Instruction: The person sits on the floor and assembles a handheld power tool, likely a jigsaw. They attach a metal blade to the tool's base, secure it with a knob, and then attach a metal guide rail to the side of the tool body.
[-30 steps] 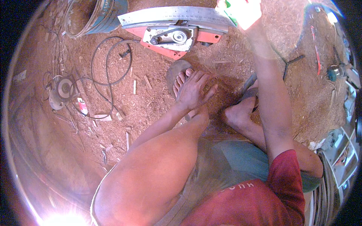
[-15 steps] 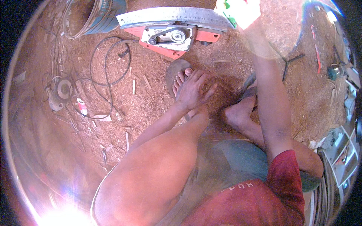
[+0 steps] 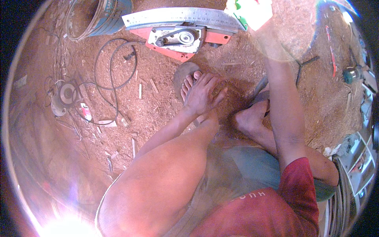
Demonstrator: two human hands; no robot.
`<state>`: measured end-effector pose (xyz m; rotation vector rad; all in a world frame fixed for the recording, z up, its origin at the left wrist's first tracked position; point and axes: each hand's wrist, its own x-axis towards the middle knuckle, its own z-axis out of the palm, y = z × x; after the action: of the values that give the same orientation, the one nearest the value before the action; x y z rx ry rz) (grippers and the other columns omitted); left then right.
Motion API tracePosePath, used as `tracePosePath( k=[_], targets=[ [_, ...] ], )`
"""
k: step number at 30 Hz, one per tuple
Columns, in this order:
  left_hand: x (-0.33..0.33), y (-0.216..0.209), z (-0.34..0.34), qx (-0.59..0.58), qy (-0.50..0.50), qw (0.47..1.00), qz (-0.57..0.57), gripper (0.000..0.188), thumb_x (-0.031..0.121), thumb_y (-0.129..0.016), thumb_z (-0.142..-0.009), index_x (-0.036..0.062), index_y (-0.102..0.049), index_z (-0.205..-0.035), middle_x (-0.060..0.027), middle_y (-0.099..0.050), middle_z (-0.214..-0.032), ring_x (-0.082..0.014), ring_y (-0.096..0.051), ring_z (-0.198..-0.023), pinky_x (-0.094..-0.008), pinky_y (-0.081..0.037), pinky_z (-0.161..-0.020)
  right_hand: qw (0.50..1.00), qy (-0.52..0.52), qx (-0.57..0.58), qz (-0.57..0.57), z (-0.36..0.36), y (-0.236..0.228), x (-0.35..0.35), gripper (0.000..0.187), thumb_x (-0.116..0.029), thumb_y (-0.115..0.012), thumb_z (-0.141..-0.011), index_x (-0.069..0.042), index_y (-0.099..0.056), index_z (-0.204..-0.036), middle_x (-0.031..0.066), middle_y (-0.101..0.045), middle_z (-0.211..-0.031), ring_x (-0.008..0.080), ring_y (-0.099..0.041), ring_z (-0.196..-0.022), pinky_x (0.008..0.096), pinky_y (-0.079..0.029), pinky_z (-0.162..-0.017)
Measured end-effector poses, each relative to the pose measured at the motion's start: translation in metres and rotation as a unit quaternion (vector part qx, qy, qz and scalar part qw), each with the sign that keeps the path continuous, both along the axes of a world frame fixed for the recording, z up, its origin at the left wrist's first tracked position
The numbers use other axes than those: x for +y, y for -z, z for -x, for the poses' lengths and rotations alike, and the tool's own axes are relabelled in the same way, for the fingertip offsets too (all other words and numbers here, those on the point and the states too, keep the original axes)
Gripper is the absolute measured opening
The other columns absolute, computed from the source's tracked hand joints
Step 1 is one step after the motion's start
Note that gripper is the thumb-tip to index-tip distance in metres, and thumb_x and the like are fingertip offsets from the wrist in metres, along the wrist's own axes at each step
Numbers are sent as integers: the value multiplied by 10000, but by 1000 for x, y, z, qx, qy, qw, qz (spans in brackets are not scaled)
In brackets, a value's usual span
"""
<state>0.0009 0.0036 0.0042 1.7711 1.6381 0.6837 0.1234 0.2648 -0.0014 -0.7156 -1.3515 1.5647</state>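
Note:
My left hand (image 3: 202, 93) lies over the sandalled left foot (image 3: 186, 85), its fingers loosely stretched and spread, with nothing in it. At the top, my right hand (image 3: 260, 23) is washed out by glare, with white and green patches over its fingers. It is at the right end of a metal ruler (image 3: 179, 15); whether it grips the ruler cannot be made out. The ruler lies across the upper side of a red electric planer (image 3: 215, 37), which rests on its side. The planer's belt and pulleys (image 3: 185, 38) are exposed.
Sawdust and wood slivers (image 3: 140, 91) cover the ground. A black cable (image 3: 112, 83) loops left of the planer. A blue bucket (image 3: 114, 19) lies tilted at upper left, and a disc-shaped tool (image 3: 67, 93) sits below it. A red strip (image 3: 333, 55) and green tool (image 3: 349, 76) lie right.

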Motion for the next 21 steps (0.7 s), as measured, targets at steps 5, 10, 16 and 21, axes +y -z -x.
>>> tracePosePath(
  k=[5,10,16,21],
  targets=[
    [0,-2,0,-4,-7,1000,-3,329,306,-677,-864,97,-631,-1114,-119,-607,-1069,-326,-577,-1032,-436,-447,-920,997,22,34,65,10,-23,-8,296,-78,-519,-969,-49,-414,-1244,74,-574,-824,162,-611,-659,335,-549,-606],
    [2,-3,-1,19,1,1000,-19,326,305,-673,-868,106,-633,-1123,-122,-605,-1044,-324,-575,-1019,-438,-445,-916,992,29,-106,-60,2,-16,-3,338,-88,-535,-963,-43,-393,-1267,77,-572,-840,161,-612,-657,326,-549,-598],
    [2,-1,0,-1,2,1000,-27,328,303,-674,-867,91,-634,-1114,-133,-601,-1026,-328,-573,-1009,-440,-445,-910,989,68,4,130,13,-30,-11,332,-104,-551,-959,-62,-434,-1267,73,-572,-853,168,-611,-671,323,-549,-604],
    [1,0,0,-1,1,1000,-19,329,300,-678,-863,82,-635,-1107,-133,-601,-1028,-328,-575,-1014,-437,-446,-909,990,11,30,138,7,-25,-3,317,-100,-575,-946,-82,-476,-1247,71,-564,-859,170,-613,-724,330,-550,-641]
  ],
)
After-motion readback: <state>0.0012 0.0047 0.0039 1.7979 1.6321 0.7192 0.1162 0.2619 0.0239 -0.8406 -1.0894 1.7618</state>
